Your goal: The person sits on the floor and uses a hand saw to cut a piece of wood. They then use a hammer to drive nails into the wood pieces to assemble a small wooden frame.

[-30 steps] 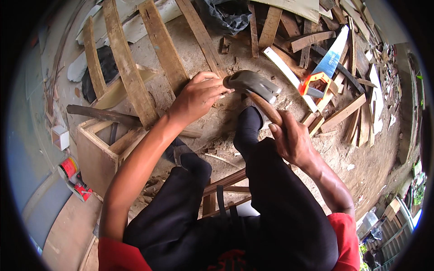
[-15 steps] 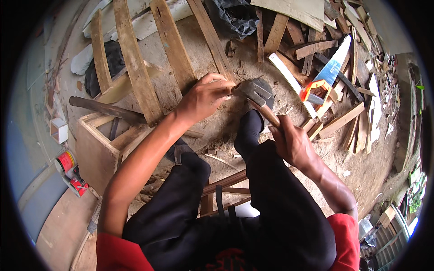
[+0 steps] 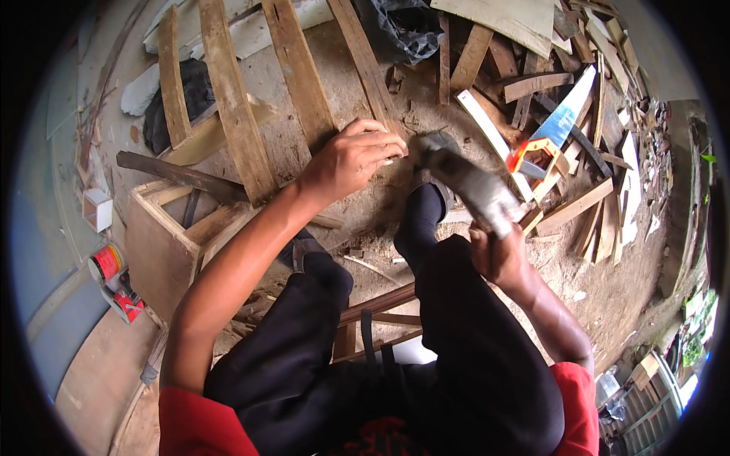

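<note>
My right hand (image 3: pixel 498 254) is closed round the handle of a hammer (image 3: pixel 479 186), which is smeared by motion. Its metal head is off to the right of my left fingertips, in the air. My left hand (image 3: pixel 351 158) is closed at the lower end of a wooden plank (image 3: pixel 363 64), fingertips pinched together. Whatever is between those fingertips is too small or hidden to make out. Another plank (image 3: pixel 300 76) runs up from beside the left wrist. My right foot (image 3: pixel 420 216), in a dark sock, rests just right of the left fingers.
An orange-handled handsaw (image 3: pixel 559 121) lies on scrap wood at the right. A wooden box frame (image 3: pixel 163 247) stands at the left, near a red-labelled can (image 3: pixel 107 262). Black plastic (image 3: pixel 407 30) lies at the far side. Beneath my legs is a brown wooden piece (image 3: pixel 380 304).
The hammer head has swung up and right, away from my left fingertips, and is blurred. My right hand has shifted slightly right and down. The left hand stays almost in place.
</note>
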Available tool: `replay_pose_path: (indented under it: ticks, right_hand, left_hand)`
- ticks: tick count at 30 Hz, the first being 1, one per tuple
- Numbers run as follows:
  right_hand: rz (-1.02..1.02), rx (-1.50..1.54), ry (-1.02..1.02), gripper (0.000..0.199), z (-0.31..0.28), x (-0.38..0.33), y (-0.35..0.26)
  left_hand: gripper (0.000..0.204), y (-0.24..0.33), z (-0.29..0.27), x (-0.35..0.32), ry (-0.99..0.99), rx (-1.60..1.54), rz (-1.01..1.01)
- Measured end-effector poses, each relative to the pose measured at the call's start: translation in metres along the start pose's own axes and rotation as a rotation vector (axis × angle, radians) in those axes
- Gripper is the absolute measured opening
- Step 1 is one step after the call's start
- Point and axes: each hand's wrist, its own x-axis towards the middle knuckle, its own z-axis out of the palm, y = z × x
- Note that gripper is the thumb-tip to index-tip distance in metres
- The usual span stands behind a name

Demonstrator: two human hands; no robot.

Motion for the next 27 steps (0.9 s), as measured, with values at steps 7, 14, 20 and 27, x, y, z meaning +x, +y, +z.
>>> replay_pose_path:
  ticks: [7,14,20,27]
  right_hand:
    - [-0.070,-0.004,0.074,0.029,-0.004,0.010,-0.003]
    - [0.100,0.018,-0.057,0.034,-0.004,0.005,-0.004]
    - [0.131,-0.084,-0.094,0.033,0.003,0.012,-0.001]
    - [-0.105,-0.047,0.082,0.032,-0.004,0.000,0.004]
  left_hand:
    - [0.020,0.001,0.002,0.000,-0.003,0.069,0.039]
    - [0.017,0.001,0.003,-0.001,-0.029,0.066,-0.012]
    - [0.018,0.004,0.003,-0.001,0.020,-0.014,-0.054]
    - [0.019,0.000,0.001,-0.002,0.026,0.015,0.001]
